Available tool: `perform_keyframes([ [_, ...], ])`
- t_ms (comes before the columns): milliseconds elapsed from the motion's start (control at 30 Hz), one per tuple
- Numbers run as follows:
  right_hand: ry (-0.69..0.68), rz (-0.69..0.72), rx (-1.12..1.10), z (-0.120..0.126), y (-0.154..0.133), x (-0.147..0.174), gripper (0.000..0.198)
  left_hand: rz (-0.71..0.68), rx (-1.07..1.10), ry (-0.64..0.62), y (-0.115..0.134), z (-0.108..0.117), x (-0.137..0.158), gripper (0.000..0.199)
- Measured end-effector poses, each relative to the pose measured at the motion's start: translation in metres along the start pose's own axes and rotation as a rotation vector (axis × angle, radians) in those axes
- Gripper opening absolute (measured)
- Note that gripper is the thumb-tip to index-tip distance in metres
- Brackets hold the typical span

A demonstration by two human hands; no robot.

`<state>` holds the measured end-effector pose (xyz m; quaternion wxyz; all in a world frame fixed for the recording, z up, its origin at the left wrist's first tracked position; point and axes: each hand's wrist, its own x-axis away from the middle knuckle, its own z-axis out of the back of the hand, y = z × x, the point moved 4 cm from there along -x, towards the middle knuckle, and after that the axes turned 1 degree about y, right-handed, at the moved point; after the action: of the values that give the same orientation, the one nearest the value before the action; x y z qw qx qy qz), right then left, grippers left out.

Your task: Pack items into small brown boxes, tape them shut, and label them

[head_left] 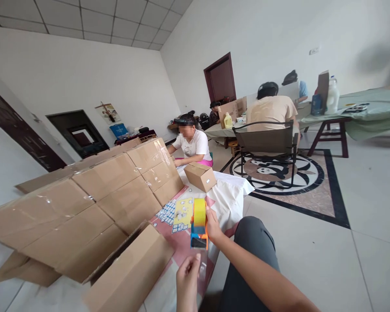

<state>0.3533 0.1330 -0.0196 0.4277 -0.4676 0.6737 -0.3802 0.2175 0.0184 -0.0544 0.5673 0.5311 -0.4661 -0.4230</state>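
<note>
Bearing a white label (208, 181) too small to read, a closed carton (195, 175) sits on the cloth-covered surface (230, 199). The right grip (214, 224) is wrapped round an orange-and-blue tape dispenser (194, 242) with a yellow roll (199, 212), held over the surface's edge; the left grip (187, 275), fingers drawn together, pinches clear tape (203, 269) just below the dispenser.

Your right hand (213, 224) covers part of the tape dispenser (199, 212), which hides some of your fingers. The clear strip (203, 269) beside your left hand (188, 269) is faint; you cannot tell whether this hand grips it. The bottom edge cuts your left forearm (186, 302) and the open carton (134, 269), whose inside is mostly hidden. The label (208, 181) on the small box (195, 177) is too small to read.
</note>
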Motion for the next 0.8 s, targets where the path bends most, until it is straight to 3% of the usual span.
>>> perform_keyframes([
  [167, -0.055, -0.116, -0.203, -0.012, 0.003, 0.014, 0.068, -0.144, -0.121, -0.004, 0.003, 0.008, -0.004, 0.063],
  [333, 0.018, -0.2, -0.282, -0.008, 0.004, 0.017, 0.06, -0.262, -0.193, -0.007, 0.006, 0.005, -0.003, 0.061],
  [533, 0.115, -0.3, -0.435, -0.008, 0.008, 0.021, 0.051, -0.264, -0.221, -0.001, 0.005, 0.004, 0.001, 0.058],
  [800, 0.016, -0.286, -0.435, -0.011, 0.004, 0.021, 0.056, -0.154, -0.173, -0.043, -0.001, 0.016, -0.004, 0.054],
])
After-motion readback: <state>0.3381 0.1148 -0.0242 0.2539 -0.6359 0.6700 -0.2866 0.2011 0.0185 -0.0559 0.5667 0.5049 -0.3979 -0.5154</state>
